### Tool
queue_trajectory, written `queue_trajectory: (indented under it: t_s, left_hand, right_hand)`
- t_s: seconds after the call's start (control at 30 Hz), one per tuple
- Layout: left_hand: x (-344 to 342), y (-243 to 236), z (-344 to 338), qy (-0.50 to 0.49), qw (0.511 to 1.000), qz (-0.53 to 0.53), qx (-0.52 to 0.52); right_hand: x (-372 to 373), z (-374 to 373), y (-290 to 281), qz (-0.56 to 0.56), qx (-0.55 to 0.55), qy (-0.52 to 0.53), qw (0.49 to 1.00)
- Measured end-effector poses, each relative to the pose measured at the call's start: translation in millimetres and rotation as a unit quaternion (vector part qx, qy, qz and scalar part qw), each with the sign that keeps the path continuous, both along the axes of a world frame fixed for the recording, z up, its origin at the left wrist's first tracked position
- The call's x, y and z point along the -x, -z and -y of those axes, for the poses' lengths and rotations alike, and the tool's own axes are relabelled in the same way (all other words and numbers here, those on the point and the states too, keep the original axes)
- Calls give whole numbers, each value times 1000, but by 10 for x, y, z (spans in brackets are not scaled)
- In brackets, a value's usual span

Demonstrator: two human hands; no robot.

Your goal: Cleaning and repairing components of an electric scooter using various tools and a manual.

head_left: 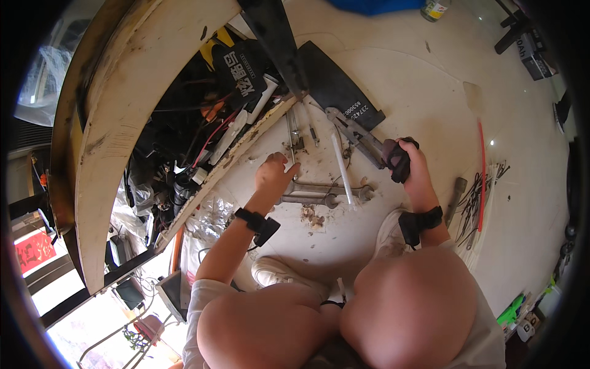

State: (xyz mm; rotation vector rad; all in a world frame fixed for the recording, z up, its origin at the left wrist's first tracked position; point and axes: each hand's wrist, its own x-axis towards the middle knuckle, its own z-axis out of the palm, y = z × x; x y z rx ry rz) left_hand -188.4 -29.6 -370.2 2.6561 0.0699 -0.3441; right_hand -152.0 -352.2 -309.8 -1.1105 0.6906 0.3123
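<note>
My right hand (pixel 413 161) is closed around a dark, chunky part (pixel 396 158), whose exact kind I cannot make out. Grey metal bars (pixel 355 132) reach from beside that part toward the upper left; whether they are joined to it I cannot tell. My left hand (pixel 273 175) hovers low over the floor, fingers apart, close to a thin metal rod (pixel 292 144). Below its fingertips lie grey metal bars with round ends (pixel 319 195). Between my hands a white strip (pixel 342 169) slants across the floor.
A worn wooden-edged shelf (pixel 227 144) crammed with cables and parts stands at left. Behind the tools lies a black mud-flap-like sheet (pixel 341 86). At right are a red rod (pixel 481 175), dark cable ties (pixel 476 200) and a grey tube (pixel 455 200). A glass jar (pixel 434 9) stands far back.
</note>
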Motion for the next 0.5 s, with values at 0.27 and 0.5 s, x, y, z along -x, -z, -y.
queue_trajectory:
  t_s: [0.27,0.5]
  left_hand:
    - [-106,53,74,-38,990,-132,22]
    - [588,-1128,-380,-64,976,-174,115]
  right_hand:
    - [121,192,-45,0,15,-4,1000]
    - [100,24,-51,15,-3,-39,999]
